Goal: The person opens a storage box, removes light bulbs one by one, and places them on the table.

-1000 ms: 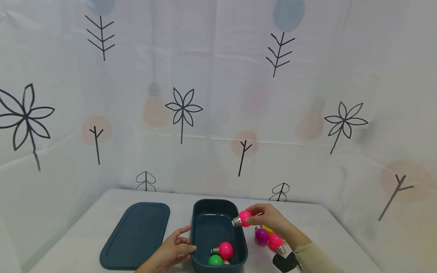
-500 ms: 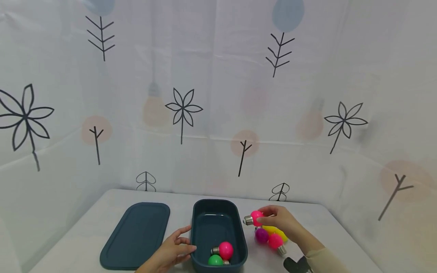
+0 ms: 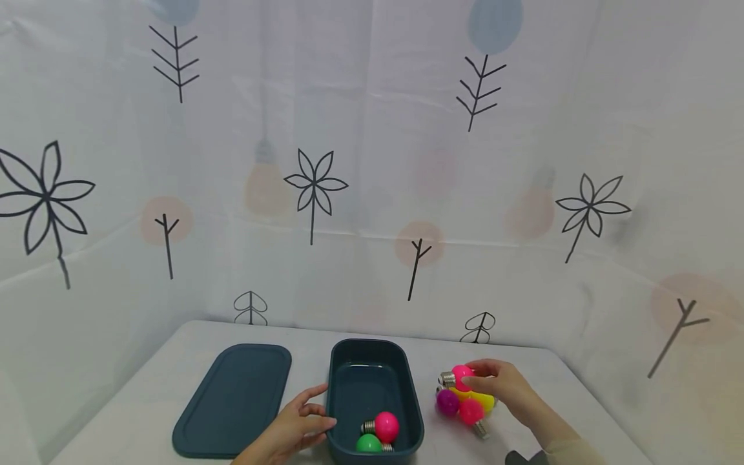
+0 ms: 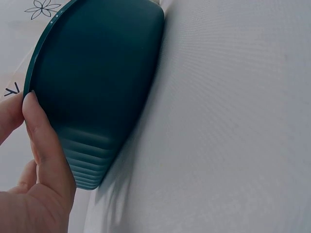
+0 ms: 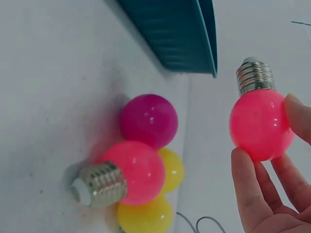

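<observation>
My left hand [image 3: 296, 423] holds the near left rim of a dark teal, deep rectangular box [image 3: 414, 413], thumb and fingers at its edge in the left wrist view. A pink bulb [image 3: 386, 426] and a green bulb [image 3: 369, 444] lie in its near end. My right hand [image 3: 504, 386] pinches another pink light bulb [image 5: 260, 124] by its globe, screw base pointing left in the head view. Below it, right of the box, sit a purple bulb [image 5: 149, 121], a pink bulb [image 5: 137, 172] and yellow bulbs [image 5: 146, 215], clustered together on the table.
A flat dark teal lid [image 3: 232, 400] lies on the white table [image 3: 308, 361] left of the box. Behind the table hangs a pale curtain [image 3: 372, 194] printed with plants. A dark object [image 3: 523, 458] shows beneath my right forearm.
My right hand has moved right and slightly down with the pink bulb, from beside the box's right rim to over the cluster. The left hand and box stay in place.
</observation>
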Motion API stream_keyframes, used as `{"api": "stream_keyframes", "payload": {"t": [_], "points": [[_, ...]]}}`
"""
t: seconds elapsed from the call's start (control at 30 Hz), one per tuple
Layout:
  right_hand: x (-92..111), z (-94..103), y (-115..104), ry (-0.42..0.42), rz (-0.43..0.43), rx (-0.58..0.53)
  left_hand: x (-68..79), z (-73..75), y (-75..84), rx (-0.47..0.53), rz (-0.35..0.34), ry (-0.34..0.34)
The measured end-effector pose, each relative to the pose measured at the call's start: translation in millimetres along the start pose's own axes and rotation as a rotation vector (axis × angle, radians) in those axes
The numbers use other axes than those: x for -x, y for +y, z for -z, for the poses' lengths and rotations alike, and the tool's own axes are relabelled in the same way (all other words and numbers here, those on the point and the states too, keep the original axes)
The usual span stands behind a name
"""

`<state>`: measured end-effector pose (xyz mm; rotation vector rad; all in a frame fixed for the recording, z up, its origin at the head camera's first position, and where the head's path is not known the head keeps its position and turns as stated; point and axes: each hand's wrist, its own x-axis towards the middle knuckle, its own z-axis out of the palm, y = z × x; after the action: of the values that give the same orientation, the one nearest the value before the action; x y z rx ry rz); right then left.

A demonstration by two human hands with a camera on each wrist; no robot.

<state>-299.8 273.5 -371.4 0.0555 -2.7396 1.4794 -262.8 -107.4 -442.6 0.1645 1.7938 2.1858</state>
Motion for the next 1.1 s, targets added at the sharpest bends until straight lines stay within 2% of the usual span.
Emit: {"api": "stream_keyframes", "payload": {"t": [0.47,0.7,1.1], "points": [[5.1,14.3,25.2,0.036,-0.047,0.023,-0.4,1.4,-1.7,-0.018,0.007,0.004],[5.9,17.2,39.8,0.057,-0.144,-0.056,0.0,1.5,-1.2,-0.011,0.009,0.008],[7.1,31.4,73.5,0.070,-0.302,-0.028,0.8,0.1,1.4,-0.007,0.014,-0.001]]}}
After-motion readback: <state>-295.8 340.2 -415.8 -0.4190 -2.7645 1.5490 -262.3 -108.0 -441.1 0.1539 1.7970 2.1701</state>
